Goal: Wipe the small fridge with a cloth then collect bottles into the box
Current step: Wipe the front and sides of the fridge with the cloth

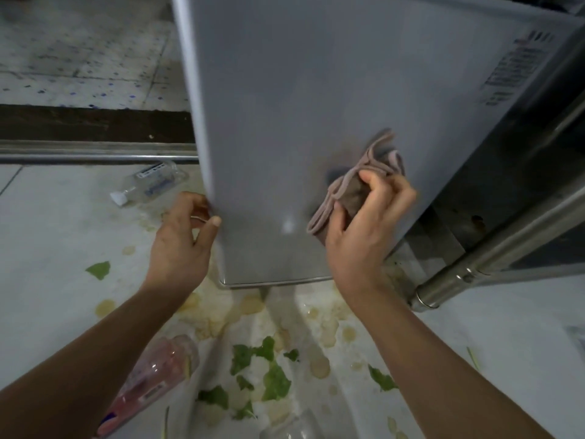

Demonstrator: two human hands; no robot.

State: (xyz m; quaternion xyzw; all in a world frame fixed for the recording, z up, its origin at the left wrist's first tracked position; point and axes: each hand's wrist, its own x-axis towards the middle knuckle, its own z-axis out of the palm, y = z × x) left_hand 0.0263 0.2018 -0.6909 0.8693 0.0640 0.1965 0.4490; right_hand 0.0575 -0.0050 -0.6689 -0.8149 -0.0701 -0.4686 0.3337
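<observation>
Grey sheet metal, smooth and faintly glossy, is filling the upper middle of the view: the flat door of the small fridge (300, 106), swung open and tapering down to a rounded lower corner trimmed with a thin bright strip. The right hand (364, 223) is pressing a folded cloth (357, 185) against the door's lower right part; the cloth is brownish-pink, soft, with paler hemmed edges, and the fingers are curling closed around its bunched lower half. The left hand (180, 242) is gripping the door's left edge near the bottom, thumb lying on the front face and fingers wrapping behind. A printed label (512, 71) is sitting at the door's upper right edge, its writing too blurred to read. To the right, a steel tube (493, 261) with a capped end is slanting along the fridge body. On the pale floor (47, 232), a clear plastic bottle (148, 182) with a white cap and an unreadable blue-and-white label is lying near the door's left edge, and a pink-tinted bottle (152, 381) is lying partly under the left forearm. Torn green leaves (262, 372) and yellowish wet blotches (215, 312) are spreading across the floor beneath the door.
</observation>
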